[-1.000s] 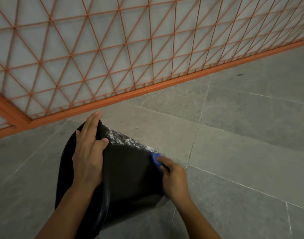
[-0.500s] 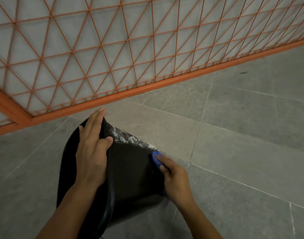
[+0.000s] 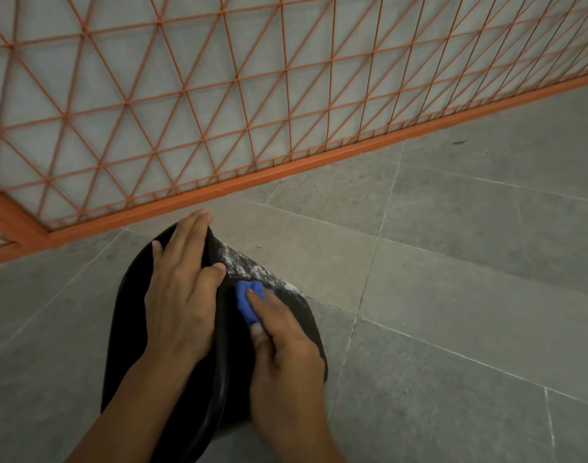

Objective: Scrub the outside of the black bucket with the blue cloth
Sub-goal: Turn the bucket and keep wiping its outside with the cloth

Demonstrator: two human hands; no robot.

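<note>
Black bucket [image 3: 285, 315]: on its side, lower centre, on grey tiled floor [image 3: 452, 295]. Our left hand [image 3: 180, 292] lies flat, fingers together, on it; our right hand [image 3: 285, 349] pinches the blue cloth [image 3: 247, 297] against its white-smeared wall. Orange lattice fence [image 3: 219, 95] across the upper frame

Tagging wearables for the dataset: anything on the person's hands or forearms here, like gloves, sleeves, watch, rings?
Nothing visible. Left hand and right hand are bare, no gloves, no rings seen. Both forearms are uncovered down to the frame edge, with no sleeve, watch or band in view. Fingernails look short and unpainted.
</note>
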